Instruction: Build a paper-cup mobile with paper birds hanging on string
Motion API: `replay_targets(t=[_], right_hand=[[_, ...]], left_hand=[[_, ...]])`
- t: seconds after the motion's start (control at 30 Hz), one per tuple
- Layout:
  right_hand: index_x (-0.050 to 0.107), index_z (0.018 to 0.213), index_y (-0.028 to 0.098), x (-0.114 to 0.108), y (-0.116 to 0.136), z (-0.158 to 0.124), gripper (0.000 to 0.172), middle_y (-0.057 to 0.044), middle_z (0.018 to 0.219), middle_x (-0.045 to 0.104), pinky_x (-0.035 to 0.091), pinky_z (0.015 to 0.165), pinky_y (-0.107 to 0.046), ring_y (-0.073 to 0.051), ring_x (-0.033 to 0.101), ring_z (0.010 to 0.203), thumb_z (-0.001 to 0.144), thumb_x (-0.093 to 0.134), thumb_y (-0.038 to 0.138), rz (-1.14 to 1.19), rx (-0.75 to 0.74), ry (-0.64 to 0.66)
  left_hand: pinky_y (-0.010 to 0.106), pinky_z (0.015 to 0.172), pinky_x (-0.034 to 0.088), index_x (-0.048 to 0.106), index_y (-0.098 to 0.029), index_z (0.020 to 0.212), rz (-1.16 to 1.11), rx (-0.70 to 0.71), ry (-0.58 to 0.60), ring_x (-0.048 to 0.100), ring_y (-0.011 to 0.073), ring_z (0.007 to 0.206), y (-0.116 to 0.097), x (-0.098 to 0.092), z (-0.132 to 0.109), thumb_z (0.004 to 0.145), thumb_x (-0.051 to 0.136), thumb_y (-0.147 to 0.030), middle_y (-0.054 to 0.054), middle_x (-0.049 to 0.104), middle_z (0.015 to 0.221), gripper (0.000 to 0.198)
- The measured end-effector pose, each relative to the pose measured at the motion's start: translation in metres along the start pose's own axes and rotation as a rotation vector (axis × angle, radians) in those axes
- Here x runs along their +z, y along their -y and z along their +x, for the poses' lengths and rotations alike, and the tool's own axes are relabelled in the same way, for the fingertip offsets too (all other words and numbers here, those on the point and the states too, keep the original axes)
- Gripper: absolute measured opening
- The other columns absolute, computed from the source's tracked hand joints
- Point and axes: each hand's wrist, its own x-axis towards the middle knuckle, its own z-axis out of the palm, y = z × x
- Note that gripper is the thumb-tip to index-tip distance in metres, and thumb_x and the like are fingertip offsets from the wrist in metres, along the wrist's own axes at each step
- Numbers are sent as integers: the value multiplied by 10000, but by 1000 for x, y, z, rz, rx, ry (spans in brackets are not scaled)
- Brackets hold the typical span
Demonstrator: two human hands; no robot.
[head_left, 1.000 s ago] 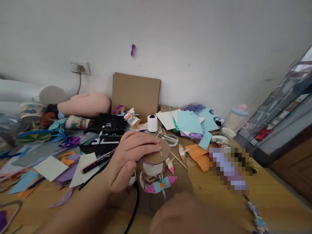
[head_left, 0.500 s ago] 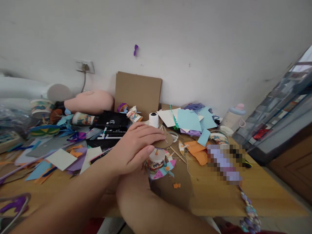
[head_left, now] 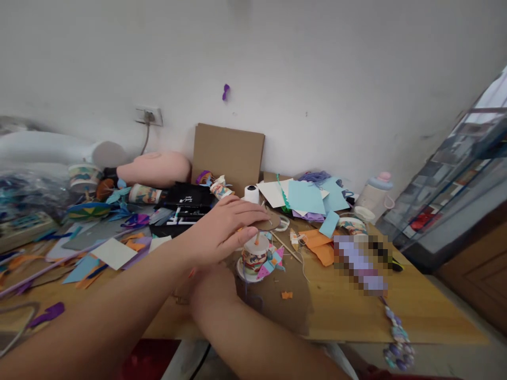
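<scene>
My left hand (head_left: pixel 233 224) lies palm down with its fingers stretched out over the brown cardboard disc (head_left: pixel 271 221). That disc sits on a thin stick above an upturned patterned paper cup (head_left: pixel 253 258) on a round white base. A blue and pink paper pinwheel (head_left: pixel 271 264) is at the cup's right side. Crossing under my left wrist, my right hand (head_left: pixel 214 287) is left of the cup, its fingers hidden. A purple string hangs from the cup's near side.
A white thread spool (head_left: pixel 251 195) and cardboard sheets (head_left: pixel 228 155) stand behind. Blue paper (head_left: pixel 307 197), orange paper (head_left: pixel 319 245) and a bottle (head_left: pixel 374 198) are to the right. Markers, a black case (head_left: pixel 189 196) and paper scraps lie left; a beaded strand (head_left: pixel 399 338) hangs over the front edge.
The view has shifted slightly. My right hand has drawn a little left from the cup, so more of the cup and its base shows. My left hand remains over the disc.
</scene>
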Motion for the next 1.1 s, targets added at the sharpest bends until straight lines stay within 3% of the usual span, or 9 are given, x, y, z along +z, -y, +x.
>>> replay_targets(t=[0.13,0.3,0.4,0.6,0.77,0.9,1.0,1.1], right_hand=[[620,1171,122,1,0,-1,311,-166,1195,673,558,857,-471,-309,660,1078,867,651,181,-54,146,47],[494,1323,72,-3,3,-9,616,-277,1255,628,591,722,-453,-364,717,968,729,655,88,-21,169,66],[438,1369,104,-7,7,-17,678,-292,1358,552,594,674,-434,-359,731,943,717,616,60,-4,148,70],[559,1170,111,-11,2,-40,415,-224,1172,652,564,757,-443,-338,706,983,768,511,20,32,105,53],[537,1174,169,-4,-9,-67,336,-179,1232,608,572,743,-444,-319,704,964,852,478,96,78,-30,-16],[555,1136,223,-6,-8,-86,295,-148,1213,627,567,690,-423,-322,717,908,859,489,148,39,-76,91],[571,1085,231,-4,-14,-101,257,-131,1090,685,548,700,-389,-320,703,916,830,545,227,84,-83,139],[580,936,262,5,-37,-119,281,-68,874,708,521,624,-341,-279,679,736,675,678,300,170,33,11]], left_hand=[[391,1049,280,597,-219,1271,20,7,33,550,249,1244,1,-4,2,1014,314,-370,71,637,1344,411],[392,1051,268,570,-213,1299,24,14,84,539,248,1253,0,-8,5,1012,342,-373,84,622,1360,401],[398,1061,261,554,-227,1327,27,13,115,518,256,1285,-1,-11,4,1010,356,-378,81,596,1397,403],[385,1073,280,534,-263,1359,20,28,152,510,250,1309,0,-17,2,1005,398,-383,60,582,1419,398],[386,1093,271,527,-252,1367,20,22,167,501,248,1321,-1,-19,3,1004,405,-368,68,576,1424,400],[391,1104,275,520,-259,1378,22,15,161,491,244,1332,-1,-19,2,1012,382,-344,58,564,1439,400],[405,1114,279,522,-277,1384,24,9,139,492,247,1329,1,-18,-1,1017,363,-336,53,568,1436,404],[413,1122,272,525,-280,1382,24,19,124,495,247,1323,5,-17,-4,1013,370,-319,55,577,1425,402]])
